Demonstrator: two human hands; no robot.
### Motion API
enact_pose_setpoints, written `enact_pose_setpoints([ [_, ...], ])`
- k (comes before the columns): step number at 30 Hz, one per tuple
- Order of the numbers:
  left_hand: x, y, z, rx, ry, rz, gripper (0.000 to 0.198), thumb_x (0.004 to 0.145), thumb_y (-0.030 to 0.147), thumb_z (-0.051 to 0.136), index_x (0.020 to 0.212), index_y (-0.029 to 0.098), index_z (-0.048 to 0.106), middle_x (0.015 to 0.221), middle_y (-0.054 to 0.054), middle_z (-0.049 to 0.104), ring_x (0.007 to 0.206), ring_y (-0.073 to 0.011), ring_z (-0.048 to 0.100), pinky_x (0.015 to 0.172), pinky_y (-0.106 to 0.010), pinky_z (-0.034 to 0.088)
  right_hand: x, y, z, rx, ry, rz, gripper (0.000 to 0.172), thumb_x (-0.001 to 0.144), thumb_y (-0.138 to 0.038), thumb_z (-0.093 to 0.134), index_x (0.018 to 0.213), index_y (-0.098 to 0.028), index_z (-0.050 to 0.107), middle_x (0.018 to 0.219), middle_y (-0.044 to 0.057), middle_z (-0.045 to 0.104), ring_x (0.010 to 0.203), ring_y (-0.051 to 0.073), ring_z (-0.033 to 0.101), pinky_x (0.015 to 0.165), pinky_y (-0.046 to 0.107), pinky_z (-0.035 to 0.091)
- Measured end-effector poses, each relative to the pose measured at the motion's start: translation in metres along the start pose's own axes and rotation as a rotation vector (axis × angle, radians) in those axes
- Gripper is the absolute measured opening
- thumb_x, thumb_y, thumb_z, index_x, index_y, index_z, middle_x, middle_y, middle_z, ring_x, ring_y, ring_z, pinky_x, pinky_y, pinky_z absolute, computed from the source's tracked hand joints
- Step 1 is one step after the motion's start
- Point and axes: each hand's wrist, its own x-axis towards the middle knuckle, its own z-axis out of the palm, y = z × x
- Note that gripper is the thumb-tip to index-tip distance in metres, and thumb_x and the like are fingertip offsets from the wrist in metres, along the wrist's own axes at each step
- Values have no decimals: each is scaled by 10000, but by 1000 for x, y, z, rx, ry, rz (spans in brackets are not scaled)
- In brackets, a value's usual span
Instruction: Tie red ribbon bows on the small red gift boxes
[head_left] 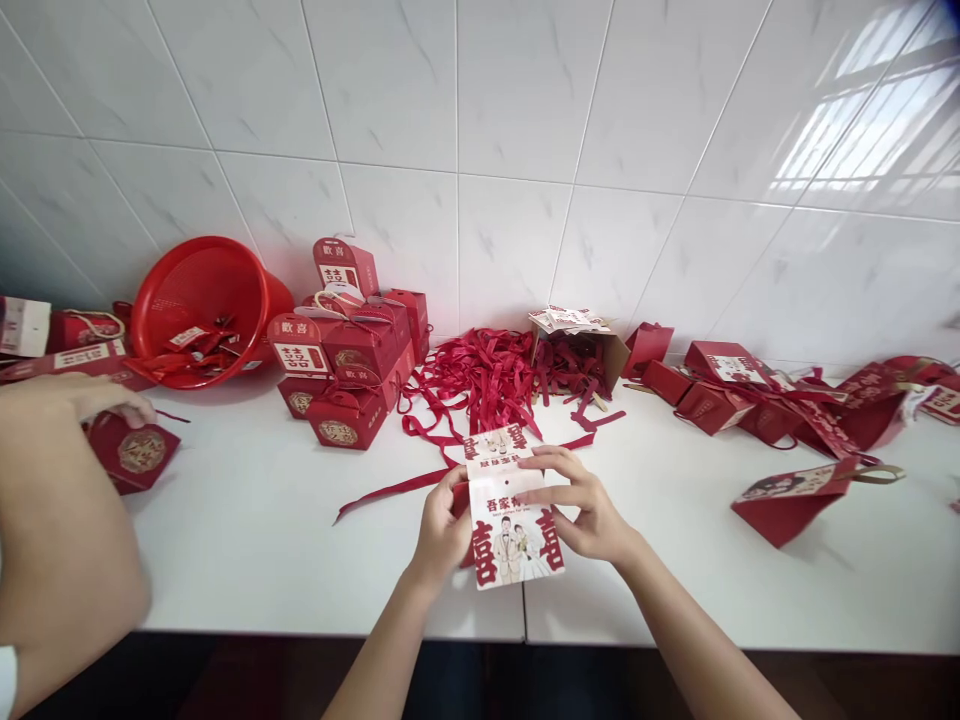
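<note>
Near the table's front edge, a white printed card (519, 545) with red characters and a drawn wedding couple is between my hands. It has a crease across it and a small hole near the fold. Part of a red box (466, 552) shows behind its left side; the card hides the rest. My left hand (444, 525) is closed on the red box at the card's left edge. My right hand (589, 510) grips the card's right side, its fingers lying over the printed face. Loose red ribbons (487, 375) lie just beyond the card.
Left of me, a co-worker's hand (112, 400) is at a red box (139, 450). Behind stand a red basin (274, 310) and stacked red gift boxes (349, 420). A cardboard box (616, 360) holds ribbons. More red boxes (716, 408) and a tilted box (795, 500) lie right.
</note>
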Motion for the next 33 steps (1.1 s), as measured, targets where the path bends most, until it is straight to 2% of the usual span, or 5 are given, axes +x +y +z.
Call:
enact_pose_setpoints([
  [6,-2,-4,0,-62,-61,62,237,867,403,412,912,190,506,970,-73,604,861,-212,597,753,-324,477,2,-3,17,223,101,197,195,876,-243,466,1017,-234,601,1044,83,623,1115,269,548,904,433,453],
  [13,2,-13,3,283,252,175,324,840,408,571,1064,222,430,1117,-73,479,1045,-214,497,894,-340,405,10,0,45,424,213,425,213,825,-302,626,998,-226,528,843,27,609,752,163,605,635,268,492],
  [25,3,-5,1,314,109,182,145,887,337,521,877,193,534,867,-34,620,840,-179,599,769,-284,468,9,1,51,489,267,432,159,823,-360,618,815,-206,580,797,40,616,745,173,588,663,293,481],
  [30,7,-1,-3,246,67,142,425,771,317,677,1157,215,534,1074,-69,646,886,-196,629,797,-321,508,10,0,52,496,265,436,182,821,-385,614,803,-206,588,785,40,626,724,173,591,667,301,492],
  [33,11,-1,-6,287,17,125,294,744,295,707,1018,199,662,1102,-82,658,926,-219,637,816,-334,514,11,-2,52,507,259,440,201,812,-401,623,792,-202,598,769,36,632,702,169,597,651,293,496],
])
